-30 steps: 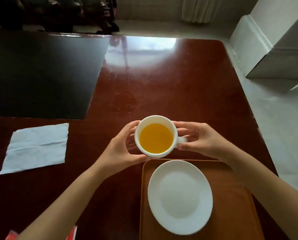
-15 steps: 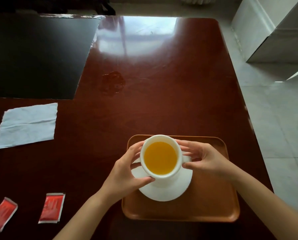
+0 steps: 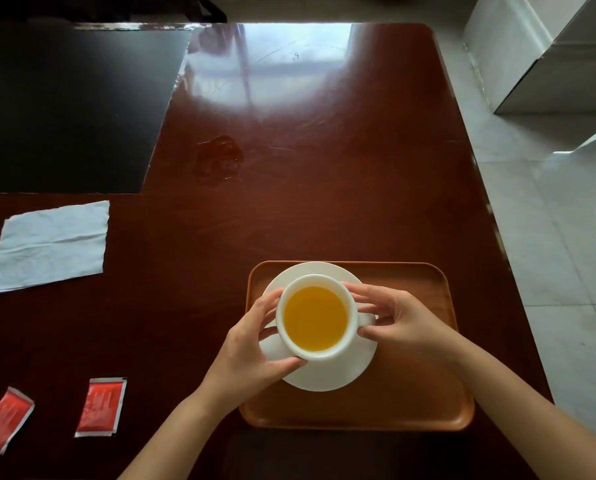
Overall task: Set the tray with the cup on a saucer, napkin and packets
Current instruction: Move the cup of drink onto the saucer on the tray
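Observation:
A white cup [image 3: 315, 355] full of orange liquid sits over a white saucer [image 3: 327, 375] on the left part of a brown tray [image 3: 410, 403]. My left hand [image 3: 251, 351] wraps the cup's left side. My right hand [image 3: 400, 323] holds its right side at the handle. I cannot tell whether the cup rests on the saucer or hovers just above it. A white napkin [image 3: 50, 245] lies flat at the far left of the table. Two red packets [image 3: 100, 407] [image 3: 3, 419] lie near the front left edge.
The dark red table [image 3: 324, 185] has a wet ring mark [image 3: 218, 159] in its middle and a black mat [image 3: 67, 105] at the back left. To the right, the table edge drops to a pale tiled floor [image 3: 559, 271].
Both hands have carried the cup from beyond the tray's far edge to over the saucer and lowered it. The view has tilted down, bringing the packets into sight.

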Available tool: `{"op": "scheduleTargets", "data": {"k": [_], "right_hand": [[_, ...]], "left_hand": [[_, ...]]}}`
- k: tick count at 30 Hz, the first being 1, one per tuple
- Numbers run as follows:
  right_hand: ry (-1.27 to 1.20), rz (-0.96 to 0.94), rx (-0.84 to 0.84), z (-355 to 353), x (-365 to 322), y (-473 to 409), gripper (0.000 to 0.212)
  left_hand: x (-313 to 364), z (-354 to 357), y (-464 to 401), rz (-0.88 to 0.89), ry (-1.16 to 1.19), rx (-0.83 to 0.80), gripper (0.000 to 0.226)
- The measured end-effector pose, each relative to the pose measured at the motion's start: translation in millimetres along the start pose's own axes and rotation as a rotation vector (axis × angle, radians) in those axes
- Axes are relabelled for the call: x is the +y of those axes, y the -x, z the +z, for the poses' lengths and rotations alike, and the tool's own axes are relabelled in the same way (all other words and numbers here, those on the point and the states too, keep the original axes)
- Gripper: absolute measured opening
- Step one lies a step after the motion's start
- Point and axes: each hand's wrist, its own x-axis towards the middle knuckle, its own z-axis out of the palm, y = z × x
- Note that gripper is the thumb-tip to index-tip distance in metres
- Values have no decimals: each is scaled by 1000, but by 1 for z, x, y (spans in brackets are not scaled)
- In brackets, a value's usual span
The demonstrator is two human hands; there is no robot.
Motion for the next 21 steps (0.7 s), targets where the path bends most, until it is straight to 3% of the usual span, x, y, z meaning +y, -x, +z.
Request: {"op": "scheduleTargets", "data": {"k": [9,21], "right_hand": [[371,-149,251,7,-8,15,40],[527,-248,274,10,-13,18,39]], "left_hand": [[7,-13,-4,50,-117,-66,93],[9,-9,3,68,-136,-25,91]]}}
